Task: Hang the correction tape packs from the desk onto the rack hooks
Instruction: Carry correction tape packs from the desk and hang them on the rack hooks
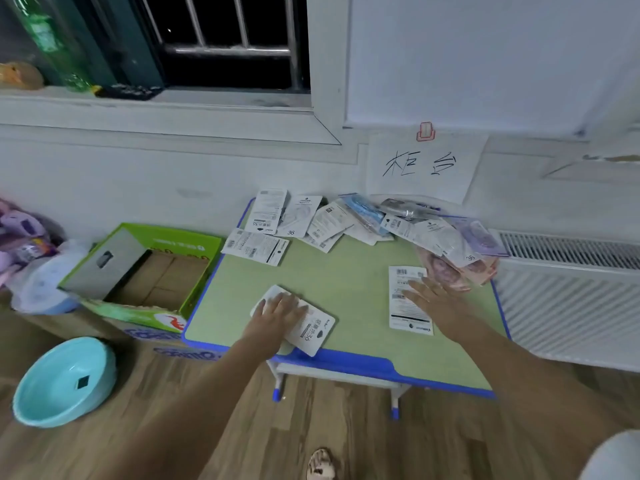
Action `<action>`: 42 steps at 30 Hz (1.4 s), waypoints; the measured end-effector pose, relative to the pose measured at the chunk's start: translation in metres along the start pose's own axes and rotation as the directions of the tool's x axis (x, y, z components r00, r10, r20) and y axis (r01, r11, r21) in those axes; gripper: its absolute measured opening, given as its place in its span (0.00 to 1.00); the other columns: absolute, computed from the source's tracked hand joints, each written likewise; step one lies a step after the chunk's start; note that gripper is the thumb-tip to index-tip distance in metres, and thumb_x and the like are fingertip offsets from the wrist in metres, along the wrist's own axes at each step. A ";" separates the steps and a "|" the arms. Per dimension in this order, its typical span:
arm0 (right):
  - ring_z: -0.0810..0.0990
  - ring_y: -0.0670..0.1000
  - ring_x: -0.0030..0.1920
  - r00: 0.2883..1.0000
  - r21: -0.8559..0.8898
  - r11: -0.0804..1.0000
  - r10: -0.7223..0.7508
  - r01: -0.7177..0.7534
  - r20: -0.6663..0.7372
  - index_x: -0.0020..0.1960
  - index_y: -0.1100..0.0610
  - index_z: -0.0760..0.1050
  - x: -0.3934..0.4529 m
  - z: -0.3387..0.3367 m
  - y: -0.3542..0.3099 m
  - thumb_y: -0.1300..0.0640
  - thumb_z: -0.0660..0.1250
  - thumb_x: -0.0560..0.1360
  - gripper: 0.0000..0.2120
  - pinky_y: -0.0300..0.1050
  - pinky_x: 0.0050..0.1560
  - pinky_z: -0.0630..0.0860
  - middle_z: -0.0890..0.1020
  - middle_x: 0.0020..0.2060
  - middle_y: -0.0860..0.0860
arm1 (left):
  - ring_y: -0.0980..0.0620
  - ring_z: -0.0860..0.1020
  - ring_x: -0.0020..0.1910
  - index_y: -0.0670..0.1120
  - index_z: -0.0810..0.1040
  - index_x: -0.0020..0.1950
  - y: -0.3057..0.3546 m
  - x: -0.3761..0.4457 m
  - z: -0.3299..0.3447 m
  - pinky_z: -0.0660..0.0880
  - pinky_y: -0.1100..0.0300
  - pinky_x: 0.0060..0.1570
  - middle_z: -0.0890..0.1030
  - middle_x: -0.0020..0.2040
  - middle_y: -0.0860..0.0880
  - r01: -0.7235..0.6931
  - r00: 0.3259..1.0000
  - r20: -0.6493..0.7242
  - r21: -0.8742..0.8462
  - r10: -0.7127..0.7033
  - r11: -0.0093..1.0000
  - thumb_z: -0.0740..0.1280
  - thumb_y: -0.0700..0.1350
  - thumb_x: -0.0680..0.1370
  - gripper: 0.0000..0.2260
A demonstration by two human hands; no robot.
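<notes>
Two white correction tape packs are pressed flat under a person's spread hands on a small green desk (346,296) edged in blue. The near-left pack (308,329), lying back side up and tilted, overhangs the desk's front edge slightly and is covered by the left hand (277,315), palm down with fingers extended, not closed around it. The right-hand pack (408,306), barcode side up, is touched at its upper part by the open right hand (436,299), fingers splayed. More packs are scattered in a loose heap (363,220) along the desk's far edge against the wall, white ones to the left, blue, purple and pink ones to the right. A handwritten paper sign (424,166) is clipped to the wall above. An open green cardboard box (145,271) is seen left of the desk, a turquoise basin (64,381) on the wooden floor, and a white radiator (571,299) to the right.
</notes>
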State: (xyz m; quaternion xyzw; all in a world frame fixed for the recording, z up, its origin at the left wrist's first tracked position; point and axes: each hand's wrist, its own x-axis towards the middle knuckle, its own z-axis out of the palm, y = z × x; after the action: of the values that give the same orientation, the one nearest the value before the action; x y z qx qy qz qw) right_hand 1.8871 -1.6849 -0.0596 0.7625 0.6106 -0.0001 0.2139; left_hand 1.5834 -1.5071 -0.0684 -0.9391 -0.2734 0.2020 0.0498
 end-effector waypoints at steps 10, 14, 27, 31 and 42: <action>0.84 0.57 0.45 0.993 0.268 0.962 -0.012 0.043 -0.118 0.51 0.56 0.82 0.072 0.002 -0.015 0.61 0.83 0.42 0.36 0.50 0.45 0.81 0.82 0.43 0.56 | 0.47 0.82 0.53 0.52 0.78 0.59 -0.033 0.063 0.003 0.76 0.49 0.46 0.83 0.56 0.50 -0.149 0.960 -0.269 -0.231 0.084 0.961 0.71 0.47 0.65 0.22; 0.82 0.58 0.36 0.960 0.436 0.891 0.001 0.126 -0.280 0.48 0.57 0.83 0.094 -0.018 -0.016 0.63 0.80 0.57 0.20 0.48 0.36 0.79 0.80 0.40 0.55 | 0.47 0.74 0.64 0.52 0.72 0.69 -0.029 0.079 -0.009 0.67 0.53 0.57 0.76 0.67 0.50 -0.036 0.944 -0.310 -0.431 -0.111 0.902 0.63 0.42 0.78 0.19; 0.81 0.45 0.47 0.881 0.845 -0.528 0.360 -0.079 0.307 0.52 0.55 0.78 0.061 -0.084 -0.014 0.48 0.60 0.80 0.13 0.42 0.50 0.76 0.83 0.47 0.49 | 0.48 0.82 0.53 0.46 0.75 0.63 -0.026 0.112 -0.118 0.79 0.57 0.50 0.83 0.56 0.46 -0.001 0.998 0.025 -0.916 -0.059 -0.400 0.67 0.45 0.75 0.16; 0.82 0.55 0.54 0.863 0.669 -0.739 0.389 0.082 0.324 0.64 0.56 0.74 0.035 -0.080 -0.016 0.50 0.66 0.72 0.22 0.47 0.47 0.81 0.83 0.56 0.54 | 0.44 0.81 0.56 0.46 0.75 0.63 -0.017 0.130 -0.132 0.75 0.47 0.59 0.83 0.57 0.45 0.088 0.989 0.038 -0.924 0.140 -0.371 0.68 0.47 0.71 0.21; 0.83 0.60 0.46 0.426 0.612 -0.700 0.712 0.367 0.559 0.60 0.66 0.75 -0.139 -0.077 -0.090 0.67 0.71 0.68 0.20 0.52 0.44 0.81 0.83 0.50 0.64 | 0.43 0.82 0.54 0.42 0.74 0.64 0.118 0.106 -0.162 0.80 0.51 0.50 0.83 0.56 0.43 0.074 0.605 -0.014 -0.994 0.796 -0.074 0.63 0.41 0.77 0.15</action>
State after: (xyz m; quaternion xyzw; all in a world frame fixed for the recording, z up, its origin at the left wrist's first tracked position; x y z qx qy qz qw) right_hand 1.7473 -1.7748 0.0173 0.5888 -0.1276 -0.1590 -0.7822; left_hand 1.7893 -1.5473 0.0184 -0.6110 -0.0309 0.2593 -0.7473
